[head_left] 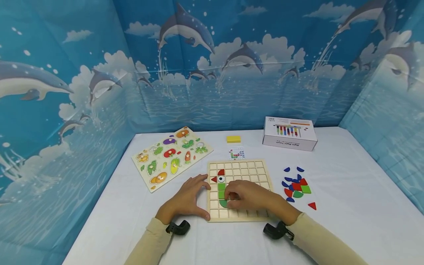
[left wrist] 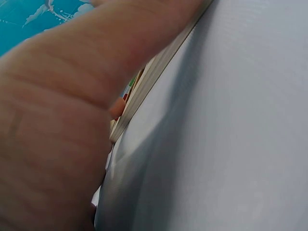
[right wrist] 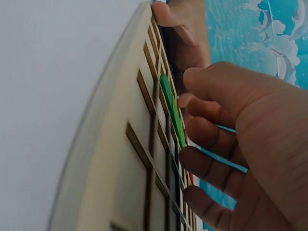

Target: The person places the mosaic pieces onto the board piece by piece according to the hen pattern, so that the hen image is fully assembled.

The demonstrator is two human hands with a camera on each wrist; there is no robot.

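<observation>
A wooden grid board [head_left: 238, 218] lies on the white table. My left hand [head_left: 188, 197] spreads its thumb and fingers along the board's left side, touching the frame. Over the grid is my right hand [head_left: 248, 195], fingers bent, fingertips close by a rounded green piece [head_left: 223, 203]; nothing shows between thumb and fingers in the right wrist view. Above that piece two green squares [head_left: 221, 190] form a column. A white tile with an eye [head_left: 221, 179] tops them, with a red triangle [head_left: 214, 179] to its left and a red quarter-round piece [head_left: 221, 172] above.
Right of the board, loose blue, red and green pieces [head_left: 297, 186] form a pile, a red triangle [head_left: 312, 205] apart. Behind the board are a pattern card [head_left: 236, 153] and a yellow block [head_left: 233, 139]. A vegetable puzzle [head_left: 180, 176] lies left, a white box [head_left: 289, 143] back right.
</observation>
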